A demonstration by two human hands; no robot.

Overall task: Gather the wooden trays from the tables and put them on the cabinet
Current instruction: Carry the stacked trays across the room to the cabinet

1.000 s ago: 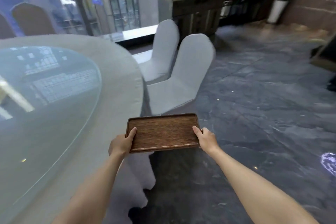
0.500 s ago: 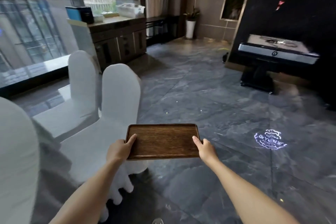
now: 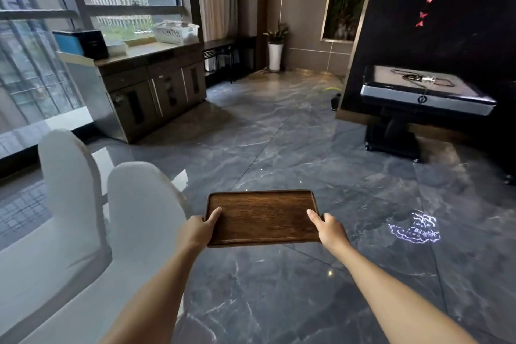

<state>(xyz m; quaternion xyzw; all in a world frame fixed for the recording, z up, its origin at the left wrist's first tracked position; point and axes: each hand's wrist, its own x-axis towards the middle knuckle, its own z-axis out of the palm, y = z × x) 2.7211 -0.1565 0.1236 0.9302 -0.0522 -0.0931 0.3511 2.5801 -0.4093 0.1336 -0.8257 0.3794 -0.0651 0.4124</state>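
Observation:
I hold a dark wooden tray (image 3: pixel 261 215) level in front of me, above the marble floor. My left hand (image 3: pixel 198 230) grips its left edge with the thumb on top. At the opposite edge my right hand (image 3: pixel 329 229) holds on in the same way. Nothing lies on the tray. A dark wooden cabinet (image 3: pixel 156 84) stands across the floor at the upper left, under the window, with a pale top.
Two white-covered chairs (image 3: pixel 139 204) stand close at my left. On the cabinet top sit a blue and black box (image 3: pixel 83 43) and a white basket (image 3: pixel 176 32). A square black table (image 3: pixel 424 92) stands at the right, and a potted plant (image 3: pixel 276 45) far back.
The view has swung right, away from the round table, and the cabinet and black table have come into sight. Both hands keep the same hold on the tray.

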